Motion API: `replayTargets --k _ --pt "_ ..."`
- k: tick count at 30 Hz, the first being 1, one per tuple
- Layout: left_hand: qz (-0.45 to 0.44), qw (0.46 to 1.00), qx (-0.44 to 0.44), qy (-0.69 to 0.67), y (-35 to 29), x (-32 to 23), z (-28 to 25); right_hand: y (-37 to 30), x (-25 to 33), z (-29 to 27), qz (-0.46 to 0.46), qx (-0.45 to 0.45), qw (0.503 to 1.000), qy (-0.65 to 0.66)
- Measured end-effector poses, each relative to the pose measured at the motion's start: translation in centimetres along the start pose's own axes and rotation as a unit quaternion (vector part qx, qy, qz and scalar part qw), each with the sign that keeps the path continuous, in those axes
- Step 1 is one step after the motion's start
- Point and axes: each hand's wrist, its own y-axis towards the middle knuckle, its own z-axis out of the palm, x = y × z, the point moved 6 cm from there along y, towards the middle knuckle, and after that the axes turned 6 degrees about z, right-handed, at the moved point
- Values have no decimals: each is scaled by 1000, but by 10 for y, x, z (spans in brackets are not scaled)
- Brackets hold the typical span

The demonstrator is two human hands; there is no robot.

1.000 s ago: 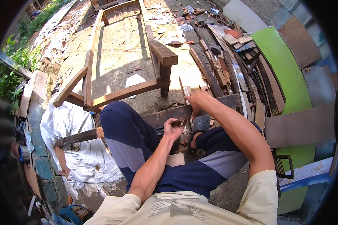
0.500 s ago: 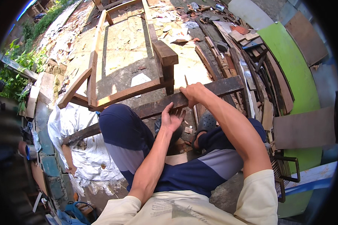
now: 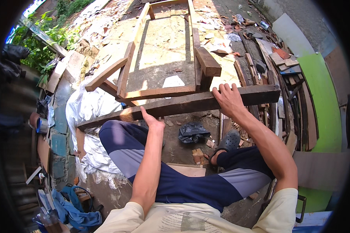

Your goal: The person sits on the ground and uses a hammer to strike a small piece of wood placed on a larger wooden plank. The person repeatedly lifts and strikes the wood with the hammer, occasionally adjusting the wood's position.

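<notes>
A long dark plank [image 3: 184, 105] is held up by a person

The person's legs are bent and spread wide, in blue and grey pants [image 3: 186, 188]. The plank goes across in front, from left to right, and its right end is a bit higher.

The right hand [image 3: 228, 100] is clamped on the plank, right of the middle, with its fingers bent over the top. The left hand [image 3: 153, 119] is under the plank, left of the middle, with its thumb up against the near side. Most of its fingers are hidden, so I cannot tell how tight it is.

The left end of the plank is over a big white sheet [image 3: 92, 104]. I cannot tell if it rests there. Just past the plank, on the far side, is a wooden frame [image 3: 159, 93] with long sides that go away into the sun.

On the ground between the legs are a crumpled black bag [image 3: 193, 132], some brown bits [image 3: 200, 156] and a flat board [image 3: 187, 170]. The right foot wears a dark grey shoe [image 3: 230, 140] with holes.

On the right is a messy pile of old wood [image 3: 308, 116], next to a bright green board [image 3: 319, 85]. Near on the left is a blue bag [image 3: 72, 207]. Green plants [image 3: 46, 29] grow far on the left.
</notes>
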Motion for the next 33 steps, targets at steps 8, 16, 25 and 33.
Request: replayTargets --k 8,16,25,33 --pt "-103 991 -80 -5 37 11 -37 -46 11 6 13 4 1000 6" --pt "-85 988 -125 6 42 35 -86 -54 17 48 31 136 990 29" --pt "-95 987 -129 -22 45 89 -117 -56 49 73 -24 343 938 47" --pt "-108 984 -145 0 15 99 -91 -57 55 63 20 259 947 187"
